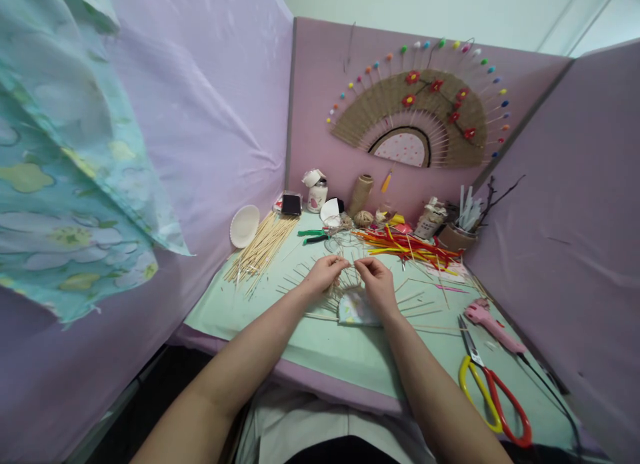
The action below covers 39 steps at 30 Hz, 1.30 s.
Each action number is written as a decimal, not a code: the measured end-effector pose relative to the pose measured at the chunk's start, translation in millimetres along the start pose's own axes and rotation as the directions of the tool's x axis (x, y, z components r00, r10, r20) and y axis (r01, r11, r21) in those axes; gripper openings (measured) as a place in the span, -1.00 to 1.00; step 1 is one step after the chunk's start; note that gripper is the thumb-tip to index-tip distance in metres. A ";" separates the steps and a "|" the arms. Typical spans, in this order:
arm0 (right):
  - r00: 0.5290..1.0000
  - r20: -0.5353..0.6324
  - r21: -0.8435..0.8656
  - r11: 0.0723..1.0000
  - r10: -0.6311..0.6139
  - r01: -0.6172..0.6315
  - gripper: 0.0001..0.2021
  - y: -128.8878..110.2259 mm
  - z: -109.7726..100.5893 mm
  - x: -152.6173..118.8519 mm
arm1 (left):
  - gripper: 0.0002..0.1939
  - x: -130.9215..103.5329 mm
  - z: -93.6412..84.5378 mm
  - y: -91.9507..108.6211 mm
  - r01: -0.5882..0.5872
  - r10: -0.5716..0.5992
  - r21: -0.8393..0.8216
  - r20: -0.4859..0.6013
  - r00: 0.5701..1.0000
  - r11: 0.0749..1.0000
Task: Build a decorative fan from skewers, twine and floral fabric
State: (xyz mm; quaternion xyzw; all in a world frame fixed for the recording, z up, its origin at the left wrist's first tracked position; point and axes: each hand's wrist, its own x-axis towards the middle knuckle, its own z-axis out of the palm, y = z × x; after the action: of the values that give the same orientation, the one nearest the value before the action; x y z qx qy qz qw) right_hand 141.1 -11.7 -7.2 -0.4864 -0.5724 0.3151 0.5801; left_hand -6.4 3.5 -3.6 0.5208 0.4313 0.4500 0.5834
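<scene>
My left hand (327, 274) and my right hand (379, 285) are close together over the middle of the table, fingertips pinched. What they pinch is too fine to make out. Beneath them lies a fan-shaped frame of thin sticks (420, 311), spreading out from a half-round piece of floral cloth (354, 307). My right wrist partly covers that cloth. Strands cross the sticks near my fingers, though their detail is hidden by the hands.
Loose bamboo sticks (263, 251) lie left of a white dish (245, 227). Pliers (314, 237), a twine spool (361, 194) and red-orange strips (405, 244) sit behind. Scissors (483, 377) and a pink glue gun (493, 325) lie right. A finished fan (390, 107) hangs on the back wall.
</scene>
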 end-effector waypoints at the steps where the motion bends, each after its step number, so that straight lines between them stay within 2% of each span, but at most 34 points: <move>1: 1.000 -0.004 -0.003 1.000 -0.004 0.004 -0.75 0.0 -0.3 0.2 | -0.72 0.0 0.1 -0.3 0.000 0.000 0.003 0.004 1.000 1.000; 5: 0.999 -0.018 -0.023 0.999 -0.048 0.048 -0.81 -0.3 -0.8 0.9 | -0.75 -1.0 -0.4 -0.9 0.021 -0.020 0.022 -0.021 1.000 1.000; 9: 0.993 -0.016 -0.041 0.992 -0.120 0.119 -0.85 -1.1 -1.1 0.2 | -0.80 -1.5 -0.9 0.6 0.040 -0.043 -0.060 -0.049 0.998 0.997; 16: 0.941 0.109 -0.152 0.930 -0.320 0.334 -0.89 -3.4 2.6 -6.3 | -0.84 1.9 -2.5 3.5 0.024 -0.056 -0.214 -0.144 0.988 0.977; 19: 0.919 0.162 -0.160 0.909 -0.359 0.384 -0.90 -1.4 4.0 -7.9 | -0.80 4.8 -5.9 3.9 0.046 -0.086 -0.301 -0.119 0.989 0.952; 23: 0.942 0.175 -0.176 0.933 -0.285 0.315 -0.89 0.0 3.8 -7.0 | -0.75 6.0 -11.1 8.3 0.102 -0.098 -0.409 0.031 0.995 0.907; 27: 0.985 0.137 -0.101 0.988 -0.102 0.117 -0.82 0.2 2.4 -3.0 | -0.71 -0.2 -9.3 14.3 0.138 -0.068 -0.438 0.171 0.983 0.888; 30: 0.997 0.081 -0.012 1.000 -0.007 0.008 -0.76 2.3 0.3 1.0 | -0.70 -5.6 -3.8 15.8 0.055 0.023 -0.355 0.211 0.977 0.933; 33: 0.999 0.031 0.022 1.000 0.016 -0.017 -0.70 4.8 -2.3 3.7 | -0.73 -6.3 0.0 12.9 -0.093 0.124 -0.168 0.188 0.974 0.981; 36: 1.000 -0.006 0.045 0.999 0.019 -0.019 -0.69 4.0 -3.6 3.8 | -0.73 -3.7 -0.1 6.7 -0.149 0.147 0.015 0.105 0.984 0.989; 39: 0.999 -0.018 0.039 0.998 -0.042 0.042 -0.74 0.3 -2.9 2.1 | -0.83 -1.6 -1.7 1.0 -0.184 0.187 0.183 0.000 0.982 0.966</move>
State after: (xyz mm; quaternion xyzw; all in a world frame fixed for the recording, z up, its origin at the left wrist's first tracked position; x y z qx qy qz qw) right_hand 144.3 -10.2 -6.4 -0.4655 -0.5712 0.3098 0.6009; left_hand -8.5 2.4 -2.7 0.6062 0.4251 0.4658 0.4846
